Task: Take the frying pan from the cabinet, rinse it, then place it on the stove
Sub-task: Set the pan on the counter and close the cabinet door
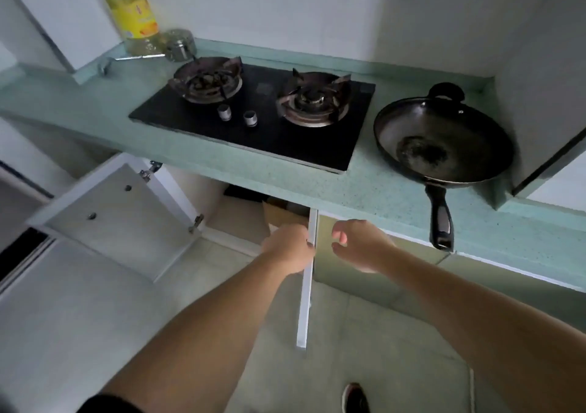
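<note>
A black frying pan (444, 140) rests on the green countertop (380, 197) right of the two-burner gas stove (253, 118), its handle sticking out over the front edge. Below the counter the cabinet stands with both doors swung out. My left hand (290, 248) grips the edge of the right cabinet door (306, 286), which I see edge-on. My right hand (361, 244) hovers just right of that door with its fingers loosely curled and nothing in it. Inside the cabinet a brown cardboard box (279, 214) is partly visible.
The left cabinet door (117, 219) is swung wide over the floor. An oil bottle (133, 13) and a small metal tin (180, 45) stand at the back left of the counter. A shoe (355, 398) shows on the tiled floor below.
</note>
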Demonstrator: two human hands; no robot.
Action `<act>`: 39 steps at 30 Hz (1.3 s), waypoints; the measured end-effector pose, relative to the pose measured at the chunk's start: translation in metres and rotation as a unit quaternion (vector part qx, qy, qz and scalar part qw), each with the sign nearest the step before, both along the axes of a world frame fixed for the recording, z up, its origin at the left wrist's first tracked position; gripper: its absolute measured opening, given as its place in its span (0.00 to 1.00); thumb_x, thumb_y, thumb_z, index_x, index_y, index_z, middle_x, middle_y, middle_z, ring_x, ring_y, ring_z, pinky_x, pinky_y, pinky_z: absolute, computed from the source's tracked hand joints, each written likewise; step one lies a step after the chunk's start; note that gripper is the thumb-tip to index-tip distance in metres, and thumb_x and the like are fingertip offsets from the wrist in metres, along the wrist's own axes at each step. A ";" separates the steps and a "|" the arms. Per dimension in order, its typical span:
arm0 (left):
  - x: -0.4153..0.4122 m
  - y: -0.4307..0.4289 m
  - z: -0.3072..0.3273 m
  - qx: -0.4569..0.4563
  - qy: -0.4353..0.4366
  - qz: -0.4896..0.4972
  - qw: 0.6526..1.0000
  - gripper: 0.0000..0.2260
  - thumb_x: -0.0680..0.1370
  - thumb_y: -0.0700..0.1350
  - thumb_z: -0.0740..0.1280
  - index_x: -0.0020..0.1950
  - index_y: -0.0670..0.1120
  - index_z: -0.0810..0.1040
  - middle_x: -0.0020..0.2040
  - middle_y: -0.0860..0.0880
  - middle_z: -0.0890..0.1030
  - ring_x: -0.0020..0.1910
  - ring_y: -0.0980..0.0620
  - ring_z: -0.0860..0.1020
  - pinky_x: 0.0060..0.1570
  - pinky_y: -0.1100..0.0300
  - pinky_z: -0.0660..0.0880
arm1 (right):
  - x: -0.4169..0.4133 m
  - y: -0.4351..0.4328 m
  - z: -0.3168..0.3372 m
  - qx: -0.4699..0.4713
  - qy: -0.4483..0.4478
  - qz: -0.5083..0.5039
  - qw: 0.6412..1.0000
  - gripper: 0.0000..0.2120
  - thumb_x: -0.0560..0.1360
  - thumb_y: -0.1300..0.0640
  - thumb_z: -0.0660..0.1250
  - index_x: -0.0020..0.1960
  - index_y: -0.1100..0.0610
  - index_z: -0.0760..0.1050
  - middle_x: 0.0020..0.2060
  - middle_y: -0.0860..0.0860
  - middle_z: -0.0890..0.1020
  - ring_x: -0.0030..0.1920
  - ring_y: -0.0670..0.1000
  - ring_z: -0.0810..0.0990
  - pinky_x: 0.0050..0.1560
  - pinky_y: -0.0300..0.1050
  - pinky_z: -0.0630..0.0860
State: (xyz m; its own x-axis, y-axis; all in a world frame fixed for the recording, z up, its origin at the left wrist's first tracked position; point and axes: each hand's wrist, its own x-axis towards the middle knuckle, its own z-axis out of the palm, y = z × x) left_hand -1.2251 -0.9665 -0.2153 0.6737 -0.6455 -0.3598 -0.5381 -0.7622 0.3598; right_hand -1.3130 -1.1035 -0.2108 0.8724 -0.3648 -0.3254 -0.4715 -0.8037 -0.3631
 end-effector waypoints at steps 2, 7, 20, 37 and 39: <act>-0.009 0.010 -0.012 0.059 0.000 0.036 0.998 0.09 0.78 0.45 0.60 0.39 0.45 0.72 0.39 0.48 0.78 0.44 0.45 0.79 0.41 0.57 0.73 | 0.001 0.005 -0.017 0.014 0.009 0.027 1.000 0.13 0.77 0.50 0.60 0.60 0.49 0.74 0.55 0.48 0.80 0.53 0.52 0.79 0.48 0.45 0.77; -0.041 0.018 -0.041 0.132 0.051 0.078 0.987 0.12 0.79 0.50 0.62 0.57 0.43 0.76 0.53 0.46 0.80 0.53 0.46 0.79 0.46 0.59 0.71 | -0.002 0.008 -0.056 0.028 0.008 0.090 0.996 0.13 0.77 0.51 0.61 0.61 0.48 0.74 0.58 0.47 0.79 0.55 0.51 0.78 0.47 0.44 0.75; -0.082 0.039 -0.084 0.157 0.075 0.183 0.968 0.13 0.73 0.45 0.67 0.58 0.48 0.77 0.55 0.49 0.80 0.55 0.47 0.79 0.49 0.60 0.73 | -0.005 0.045 -0.099 -0.059 0.034 0.300 0.952 0.14 0.77 0.51 0.64 0.62 0.52 0.72 0.59 0.49 0.73 0.59 0.52 0.73 0.53 0.50 0.77; -0.059 0.070 -0.092 0.129 0.029 0.196 0.972 0.13 0.75 0.40 0.64 0.59 0.48 0.74 0.54 0.48 0.79 0.54 0.46 0.78 0.48 0.58 0.69 | 0.043 0.084 -0.095 -0.117 0.075 0.369 0.919 0.05 0.77 0.59 0.62 0.52 0.55 0.74 0.49 0.52 0.78 0.47 0.55 0.78 0.41 0.45 0.70; -0.047 0.080 -0.091 0.126 0.025 0.196 0.972 0.14 0.75 0.40 0.64 0.59 0.48 0.74 0.54 0.48 0.79 0.54 0.46 0.79 0.47 0.59 0.69 | 0.056 0.093 -0.096 -0.107 0.080 0.337 0.932 0.04 0.76 0.58 0.63 0.50 0.55 0.72 0.44 0.52 0.79 0.41 0.55 0.76 0.39 0.44 0.70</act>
State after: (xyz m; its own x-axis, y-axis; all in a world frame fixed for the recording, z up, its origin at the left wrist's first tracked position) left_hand -1.2719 -0.8861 -0.3068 0.8278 -0.2288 -0.5122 -0.1741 -0.9728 0.1530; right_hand -1.2566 -1.0107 -0.3066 0.8733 0.1780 -0.4534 0.1333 -0.9826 -0.1291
